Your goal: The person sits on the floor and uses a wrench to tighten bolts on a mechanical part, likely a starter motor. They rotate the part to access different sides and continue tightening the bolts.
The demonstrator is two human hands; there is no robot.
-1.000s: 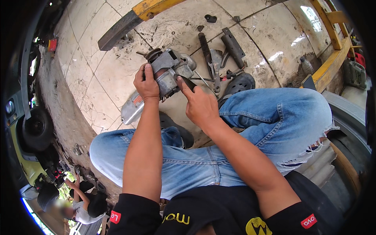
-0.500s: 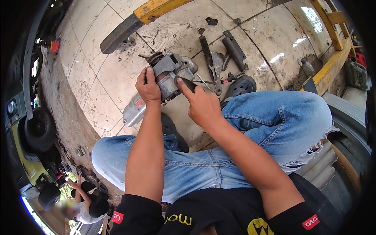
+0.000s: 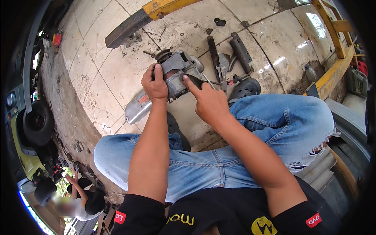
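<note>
A grey metal motor (image 3: 178, 80) with reddish windings is between my hands above the tiled floor, a pulley wheel (image 3: 163, 55) at its far end. My left hand (image 3: 156, 83) is closed round its left side, thumb on top. On the near right side, my right hand (image 3: 207, 98) presses an extended index finger against the housing. A dark rounded tool (image 3: 193, 81) sits under its other, curled fingers; its kind is partly hidden. A thin metal rod (image 3: 207, 80) shows beyond that hand. Below my left hand lies a silver cylinder-shaped housing (image 3: 137, 107) with an orange label.
Right of the motor lie a long dark tool (image 3: 214, 55), a flat metal blade (image 3: 223, 64) and a dark gun-shaped tool (image 3: 241, 53). A yellow and black bar (image 3: 133, 29) crosses the far side. A plastic bottle (image 3: 310, 73) stands right. Another person (image 3: 84, 203) sits lower left.
The whole view has shifted slightly, so everything appears a little further right and lower. Both hands keep nearly the same hold on the motor and tool.
</note>
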